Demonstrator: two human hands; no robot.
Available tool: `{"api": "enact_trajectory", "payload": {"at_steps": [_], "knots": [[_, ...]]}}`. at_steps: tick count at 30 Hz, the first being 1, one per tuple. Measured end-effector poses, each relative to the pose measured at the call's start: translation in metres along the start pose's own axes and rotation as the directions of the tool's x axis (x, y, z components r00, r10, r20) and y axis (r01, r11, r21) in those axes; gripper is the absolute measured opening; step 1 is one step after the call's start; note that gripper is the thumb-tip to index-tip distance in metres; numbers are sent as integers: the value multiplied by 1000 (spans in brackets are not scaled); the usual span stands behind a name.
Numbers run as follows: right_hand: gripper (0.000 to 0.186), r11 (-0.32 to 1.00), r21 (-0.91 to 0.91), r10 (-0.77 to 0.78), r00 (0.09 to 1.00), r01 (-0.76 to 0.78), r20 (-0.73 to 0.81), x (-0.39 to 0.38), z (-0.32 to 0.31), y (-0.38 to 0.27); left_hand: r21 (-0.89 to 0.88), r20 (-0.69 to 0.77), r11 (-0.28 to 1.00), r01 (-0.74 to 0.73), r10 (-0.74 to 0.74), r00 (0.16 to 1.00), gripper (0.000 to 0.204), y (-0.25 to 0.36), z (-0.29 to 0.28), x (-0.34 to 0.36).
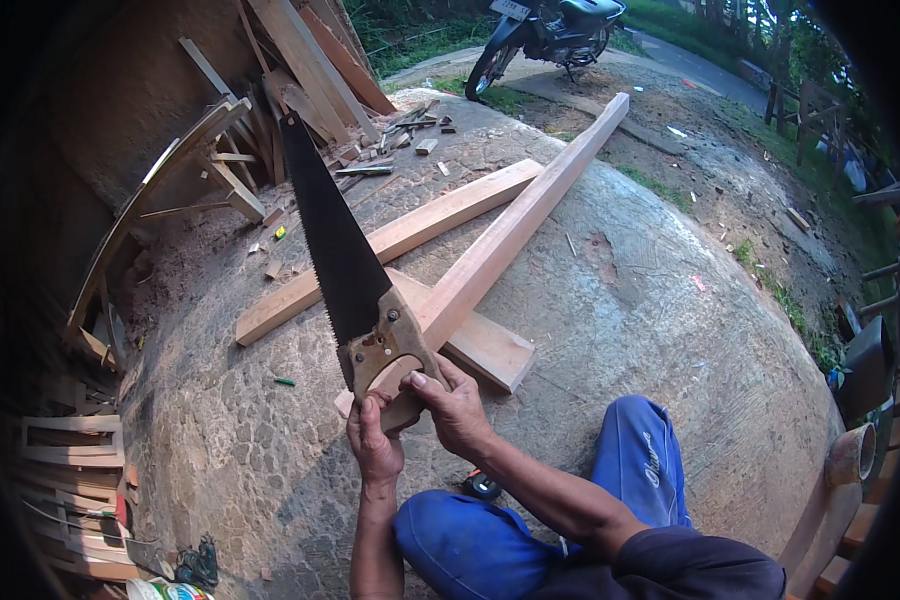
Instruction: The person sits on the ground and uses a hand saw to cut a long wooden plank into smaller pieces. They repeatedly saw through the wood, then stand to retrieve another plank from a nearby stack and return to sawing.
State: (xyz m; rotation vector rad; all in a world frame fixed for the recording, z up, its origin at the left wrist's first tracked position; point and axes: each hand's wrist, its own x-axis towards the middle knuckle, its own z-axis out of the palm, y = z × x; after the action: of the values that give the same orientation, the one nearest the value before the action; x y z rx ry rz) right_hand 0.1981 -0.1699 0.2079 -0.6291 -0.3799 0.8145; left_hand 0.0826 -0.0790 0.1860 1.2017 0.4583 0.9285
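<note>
A handsaw (342, 240) with a dark blade and a worn wooden handle is held up before me, its tip pointing away and slightly left. My left hand (376, 447) is closed on the lower left of the handle. At the handle's right side, my right hand (457, 412) grips it too, thumb against the wood. Behind the saw a long squared timber (530, 212) runs away to the upper right. It lies across a second timber (460, 210) and a short, wide wooden block (494, 352). Blade and handle hide parts of these pieces.
A black tape measure (482, 485) lies by my knee, a green pen-like stick (285, 381) on the concrete. Wood offcuts (425, 146) litter the far left below leaning boards (315, 70). Wooden frames (75, 455) stand left, a motorcycle (560, 35) beyond, a large pipe (835, 490) right.
</note>
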Motion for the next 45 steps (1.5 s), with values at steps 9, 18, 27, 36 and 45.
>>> {"api": "enact_trajectory", "payload": {"at_steps": [9,18,27,36,45], "knots": [[80,130,-818,-446,770,560,456,-30,-97,-96,998,54,-10,-54,62,997,93,-68,-48,75],[64,312,-920,-346,930,238,124,-68,-130,-70,958,-67,-285,17,-166,984,121,-109,-71,132],[57,336,-913,-162,969,230,184,-72,-112,-39,947,-161,-316,54,-321,934,105,-91,-77,154],[59,297,-920,-90,966,258,241,-77,-105,-32,971,-221,-182,157,-416,882,119,-82,-101,182],[59,322,-928,-75,982,188,173,-88,-116,-34,929,-321,-303,213,-373,871,110,-64,-111,166]]}}
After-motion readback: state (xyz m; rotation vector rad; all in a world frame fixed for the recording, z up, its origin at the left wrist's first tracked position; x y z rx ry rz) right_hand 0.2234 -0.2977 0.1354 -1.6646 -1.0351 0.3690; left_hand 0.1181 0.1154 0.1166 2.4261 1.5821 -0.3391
